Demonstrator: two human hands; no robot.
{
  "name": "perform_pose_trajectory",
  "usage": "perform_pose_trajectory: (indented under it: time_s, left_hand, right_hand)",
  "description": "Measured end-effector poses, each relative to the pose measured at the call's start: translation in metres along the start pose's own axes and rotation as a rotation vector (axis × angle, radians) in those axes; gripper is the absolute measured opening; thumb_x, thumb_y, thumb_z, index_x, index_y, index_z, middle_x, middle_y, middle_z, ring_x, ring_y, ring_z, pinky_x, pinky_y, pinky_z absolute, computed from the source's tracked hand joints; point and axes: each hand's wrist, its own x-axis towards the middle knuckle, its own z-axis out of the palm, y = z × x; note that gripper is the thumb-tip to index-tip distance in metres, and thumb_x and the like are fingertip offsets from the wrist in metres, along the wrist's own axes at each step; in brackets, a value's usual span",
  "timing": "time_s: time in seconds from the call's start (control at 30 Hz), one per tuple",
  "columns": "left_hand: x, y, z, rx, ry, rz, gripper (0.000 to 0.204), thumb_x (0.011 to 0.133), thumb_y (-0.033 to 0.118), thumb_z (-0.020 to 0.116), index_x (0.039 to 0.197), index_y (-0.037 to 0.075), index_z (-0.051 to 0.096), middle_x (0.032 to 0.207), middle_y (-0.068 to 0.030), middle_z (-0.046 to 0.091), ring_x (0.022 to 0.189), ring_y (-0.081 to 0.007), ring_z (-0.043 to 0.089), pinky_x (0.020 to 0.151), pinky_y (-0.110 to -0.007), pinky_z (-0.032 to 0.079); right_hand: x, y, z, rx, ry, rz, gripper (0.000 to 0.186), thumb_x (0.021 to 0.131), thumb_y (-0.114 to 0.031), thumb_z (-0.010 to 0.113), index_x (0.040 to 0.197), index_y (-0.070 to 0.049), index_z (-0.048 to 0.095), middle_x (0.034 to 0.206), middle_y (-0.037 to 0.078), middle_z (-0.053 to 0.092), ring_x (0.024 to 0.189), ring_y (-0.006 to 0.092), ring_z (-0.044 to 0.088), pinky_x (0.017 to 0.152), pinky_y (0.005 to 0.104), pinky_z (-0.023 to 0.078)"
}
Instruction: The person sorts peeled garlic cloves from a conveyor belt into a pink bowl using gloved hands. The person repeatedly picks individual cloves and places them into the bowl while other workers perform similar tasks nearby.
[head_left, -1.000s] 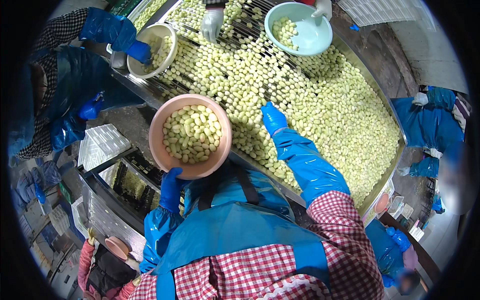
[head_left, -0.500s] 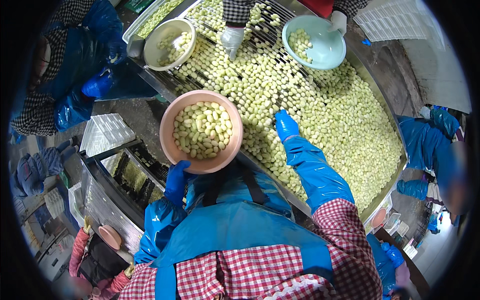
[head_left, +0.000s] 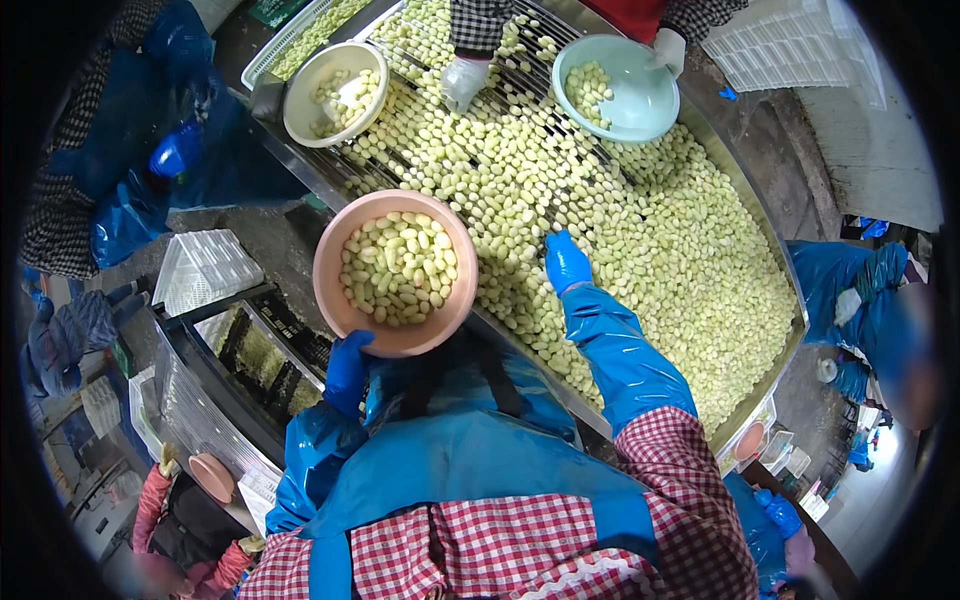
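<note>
Head view: much as half a second ago, with pink basin (head_left: 464,280) and right hand (head_left: 567,262) slightly lower in frame. Clamped at its near rim by fingers of left hand (head_left: 346,372), by near edge of slatted table (head_left: 560,25), round mouth facing up. Reaching among pale green oval fruits (head_left: 690,300), with long axes pointing every way, directly under bunched right fingertips; cannot tell whether closed on any.

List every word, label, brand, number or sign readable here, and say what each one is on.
Nothing is legible.
Dark crate at the left: pale marks, too small to read.
Green item at the top edge: pale marks, too blurred to read.
Pink bowl and pale blue bowl: no lettering visible.
</note>
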Motion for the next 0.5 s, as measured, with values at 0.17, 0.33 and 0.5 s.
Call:
perform_pose_trajectory:
  time_s: [0.17,0.33,0.5]
  left_hand:
    - [0.005,-0.006,-0.002,-0.010,-0.003,-0.010,0.051,0.081,0.023,0.059,0.124,-0.002,0.049,0.108,-0.0149,0.063,0.092,-0.0269,0.064,0.074,-0.036,0.055]
    - [0.010,-0.014,-0.013,-0.029,0.046,0.036,0.050,0.081,0.022,0.059,0.124,-0.002,0.049,0.110,-0.0156,0.061,0.093,-0.0285,0.063,0.077,-0.039,0.056]
    - [0.010,-0.013,-0.007,-0.013,0.054,0.002,0.044,0.081,0.020,0.057,0.119,-0.003,0.051,0.106,-0.0152,0.061,0.090,-0.0267,0.064,0.075,-0.037,0.055]
  right_hand:
    - [0.007,0.006,0.000,-0.061,-0.011,-0.033,0.022,0.076,-0.017,0.059,0.096,-0.009,0.059,0.104,0.020,0.059,0.085,0.0419,0.058,0.072,0.0486,0.048]
    - [-0.004,-0.001,-0.013,-0.074,-0.066,-0.052,0.021,0.075,-0.014,0.058,0.096,-0.008,0.059,0.109,0.020,0.053,0.086,0.0432,0.057,0.073,0.0498,0.047]
    - [-0.008,0.024,-0.003,-0.103,0.037,-0.070,0.013,0.077,-0.011,0.055,0.089,-0.009,0.059,0.101,0.023,0.054,0.083,0.0424,0.057,0.069,0.0517,0.046]
